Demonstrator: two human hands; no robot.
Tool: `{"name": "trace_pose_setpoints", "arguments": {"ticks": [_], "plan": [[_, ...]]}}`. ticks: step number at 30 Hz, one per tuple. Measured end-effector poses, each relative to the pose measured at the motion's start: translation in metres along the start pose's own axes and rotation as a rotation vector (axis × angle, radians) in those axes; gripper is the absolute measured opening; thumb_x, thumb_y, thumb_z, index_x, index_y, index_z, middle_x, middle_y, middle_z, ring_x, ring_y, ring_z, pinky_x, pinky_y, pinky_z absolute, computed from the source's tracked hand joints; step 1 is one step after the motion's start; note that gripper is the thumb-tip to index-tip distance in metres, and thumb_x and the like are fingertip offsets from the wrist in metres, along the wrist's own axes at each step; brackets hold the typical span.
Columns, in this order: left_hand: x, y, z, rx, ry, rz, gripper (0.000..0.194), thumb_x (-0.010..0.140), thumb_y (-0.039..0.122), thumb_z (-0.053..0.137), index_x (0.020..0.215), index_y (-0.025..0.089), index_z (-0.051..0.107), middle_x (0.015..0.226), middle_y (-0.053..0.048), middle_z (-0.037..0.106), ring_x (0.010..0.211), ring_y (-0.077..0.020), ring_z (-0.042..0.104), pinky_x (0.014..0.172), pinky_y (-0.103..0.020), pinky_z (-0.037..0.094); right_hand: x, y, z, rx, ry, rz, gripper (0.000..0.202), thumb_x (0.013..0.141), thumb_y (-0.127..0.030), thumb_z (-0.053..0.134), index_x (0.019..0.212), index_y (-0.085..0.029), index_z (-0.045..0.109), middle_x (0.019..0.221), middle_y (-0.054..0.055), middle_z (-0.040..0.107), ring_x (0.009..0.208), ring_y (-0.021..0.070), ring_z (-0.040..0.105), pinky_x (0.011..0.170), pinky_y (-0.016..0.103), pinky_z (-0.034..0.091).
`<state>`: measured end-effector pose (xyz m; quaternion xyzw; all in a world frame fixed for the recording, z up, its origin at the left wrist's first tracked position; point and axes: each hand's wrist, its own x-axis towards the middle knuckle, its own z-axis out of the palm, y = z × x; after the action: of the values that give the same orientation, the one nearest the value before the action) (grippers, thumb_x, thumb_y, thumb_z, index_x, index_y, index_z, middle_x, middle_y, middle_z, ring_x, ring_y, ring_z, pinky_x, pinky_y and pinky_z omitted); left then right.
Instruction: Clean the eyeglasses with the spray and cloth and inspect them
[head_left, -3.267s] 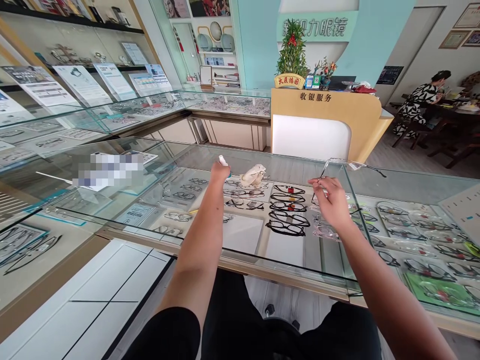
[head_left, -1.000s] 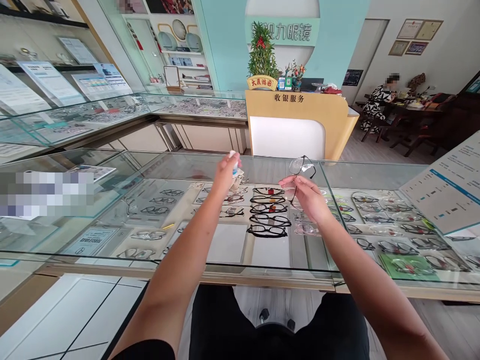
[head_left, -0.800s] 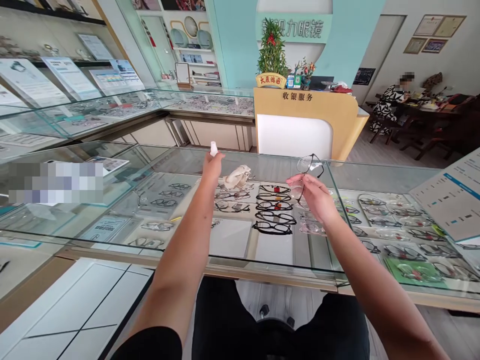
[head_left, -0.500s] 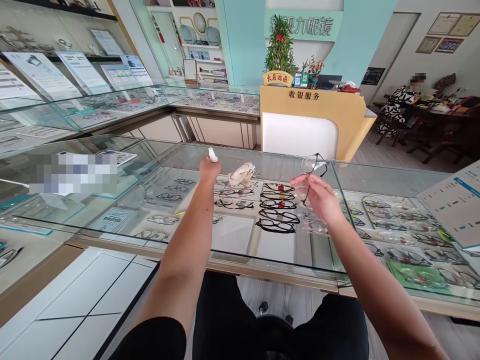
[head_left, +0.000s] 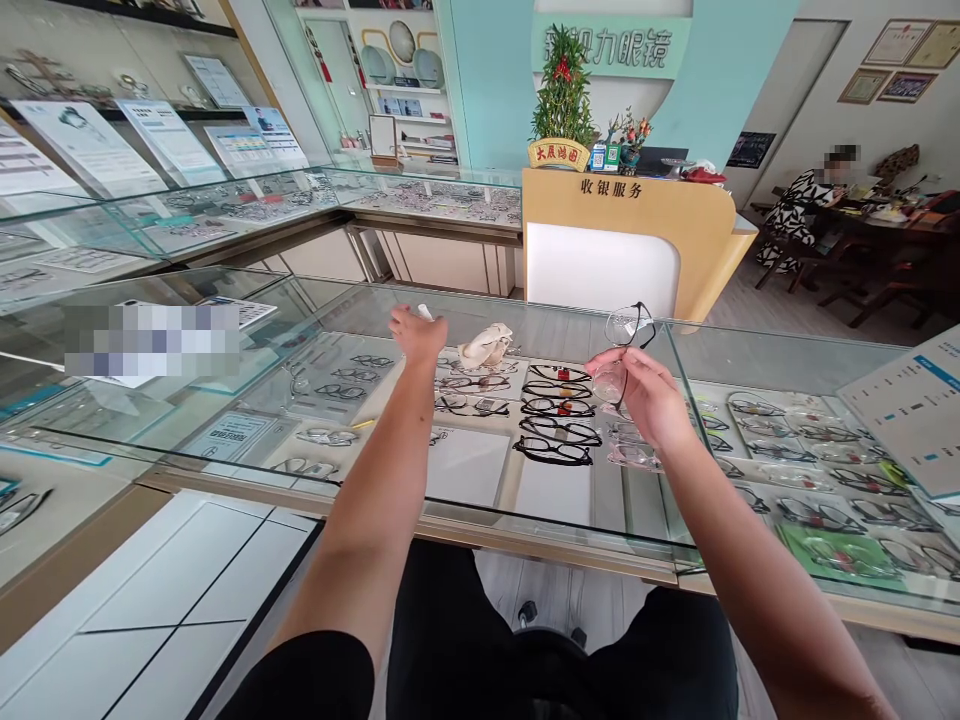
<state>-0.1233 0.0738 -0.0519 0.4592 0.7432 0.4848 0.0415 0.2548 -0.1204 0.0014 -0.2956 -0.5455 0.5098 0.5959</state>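
Observation:
In the head view my right hand (head_left: 654, 400) pinches a pair of eyeglasses (head_left: 628, 326) with thin dark temples and clear round lenses, raised above the glass counter. A small white label hangs in the upper lens. Farther left, the fingers and thumb of my left hand (head_left: 418, 332) are spread apart near the far side of the counter. Beyond them shows the white tip of a small bottle-like object (head_left: 426, 312); its lower part is hidden by the hand. A crumpled beige cloth (head_left: 486, 346) lies on the glass between my hands.
Rows of dark eyeglass frames (head_left: 556, 430) lie inside the glass counter (head_left: 465, 510). A paper stack (head_left: 259, 312) is at the left, a printed sign (head_left: 911, 405) at the right. Beyond stands a wooden cashier desk (head_left: 705, 225); a seated person (head_left: 799, 215) is at the back right.
The fingers of my left hand have opened from their grip round the white object. My right hand still holds the eyeglasses at nearly the same spot.

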Motion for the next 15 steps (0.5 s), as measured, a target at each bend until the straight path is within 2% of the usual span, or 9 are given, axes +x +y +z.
{"name": "trace_pose_setpoints", "arguments": {"ticks": [2, 4, 5, 6, 9, 12, 15], "plan": [[-0.009, 0.017, -0.009, -0.004, 0.151, -0.01, 0.073, 0.088, 0.02, 0.075, 0.155, 0.019, 0.048, 0.162, -0.028, 0.054, 0.158, -0.0492, 0.052, 0.127, -0.073, 0.046, 0.0, 0.0, 0.0, -0.002, 0.0, -0.002, 0.036, 0.096, -0.063, 0.085, 0.093, -0.028, 0.091, 0.106, 0.008, 0.087, 0.105, 0.0284, 0.077, 0.095, 0.042, 0.062], [-0.021, 0.037, -0.016, -0.016, 0.203, 0.111, 0.062, 0.093, 0.02, 0.07, 0.153, 0.02, 0.054, 0.162, -0.024, 0.057, 0.157, -0.0444, 0.053, 0.131, -0.067, 0.043, 0.0, -0.001, -0.001, -0.011, 0.003, -0.003, 0.037, 0.097, -0.064, 0.084, 0.093, -0.028, 0.09, 0.108, 0.009, 0.087, 0.107, 0.0293, 0.077, 0.095, 0.043, 0.062], [-0.029, 0.046, -0.018, -0.01, 0.151, 0.217, 0.051, 0.096, 0.02, 0.066, 0.147, 0.022, 0.06, 0.157, -0.02, 0.062, 0.153, -0.0414, 0.056, 0.131, -0.064, 0.043, 0.0, -0.001, -0.001, -0.015, 0.004, -0.003, 0.038, 0.097, -0.064, 0.083, 0.094, -0.028, 0.09, 0.109, 0.009, 0.088, 0.108, 0.0298, 0.077, 0.095, 0.044, 0.062], [-0.037, 0.054, -0.017, 0.01, 0.051, 0.325, 0.04, 0.099, 0.021, 0.062, 0.139, 0.023, 0.067, 0.151, -0.017, 0.068, 0.149, -0.0392, 0.059, 0.131, -0.062, 0.044, 0.0, 0.0, -0.001, -0.018, 0.003, -0.003, 0.038, 0.097, -0.064, 0.083, 0.095, -0.027, 0.09, 0.11, 0.009, 0.088, 0.108, 0.03, 0.078, 0.095, 0.044, 0.062], [-0.06, 0.065, -0.008, 0.129, -0.317, 0.536, 0.024, 0.104, 0.026, 0.058, 0.111, 0.028, 0.081, 0.148, -0.01, 0.077, 0.15, -0.0387, 0.058, 0.13, -0.063, 0.041, 0.0, 0.0, -0.002, -0.02, -0.004, -0.009, 0.038, 0.099, -0.064, 0.082, 0.095, -0.027, 0.09, 0.109, 0.009, 0.088, 0.107, 0.0297, 0.078, 0.096, 0.045, 0.062], [-0.075, 0.062, 0.005, 0.233, -0.54, 0.558, 0.025, 0.102, 0.027, 0.06, 0.09, 0.027, 0.082, 0.151, -0.008, 0.079, 0.16, -0.0428, 0.049, 0.132, -0.066, 0.034, -0.001, 0.001, -0.002, -0.022, -0.01, -0.013, 0.035, 0.101, -0.061, 0.08, 0.095, -0.028, 0.09, 0.108, 0.009, 0.087, 0.106, 0.0298, 0.078, 0.096, 0.045, 0.061], [-0.077, 0.055, 0.013, 0.259, -0.593, 0.519, 0.027, 0.098, 0.024, 0.062, 0.073, 0.025, 0.075, 0.127, -0.011, 0.086, 0.152, -0.0443, 0.057, 0.129, -0.063, 0.036, -0.001, 0.001, -0.001, -0.049, -0.01, -0.001, 0.035, 0.102, -0.061, 0.078, 0.097, -0.028, 0.09, 0.11, 0.009, 0.087, 0.11, 0.0315, 0.077, 0.099, 0.047, 0.061]]}}
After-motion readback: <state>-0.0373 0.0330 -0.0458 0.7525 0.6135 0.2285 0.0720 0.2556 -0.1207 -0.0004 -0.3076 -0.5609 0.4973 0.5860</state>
